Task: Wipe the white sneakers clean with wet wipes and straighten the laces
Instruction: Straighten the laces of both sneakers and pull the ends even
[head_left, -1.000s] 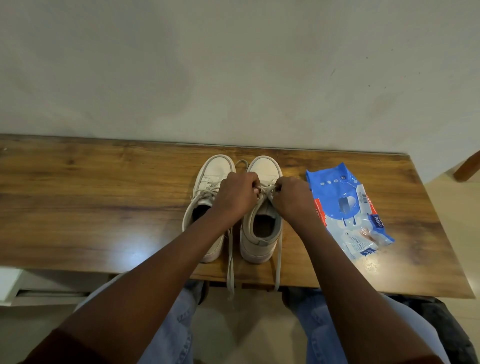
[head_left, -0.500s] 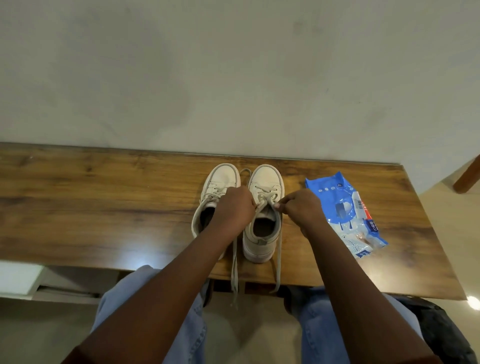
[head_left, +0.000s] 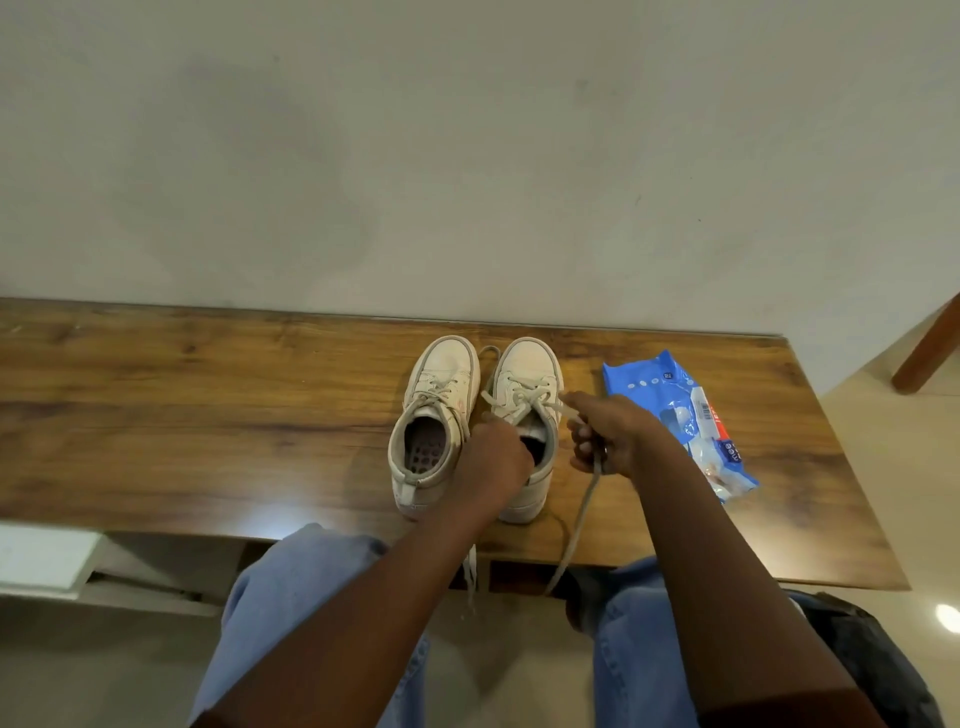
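Two sneakers (head_left: 434, 426) stood side by side at the centre of the table (head_left: 182, 415), toes toward the wall. The left hand (head_left: 493, 462) sat at the right-hand shoe's collar, fingers curled; whether they clamped the collar or a lace could not be told. The right hand (head_left: 608, 436), just right of that shoe, had its fingers closed round a lace (head_left: 576, 525) trailing over the near table edge. A wipes pack (head_left: 685, 415) lay at centre right.
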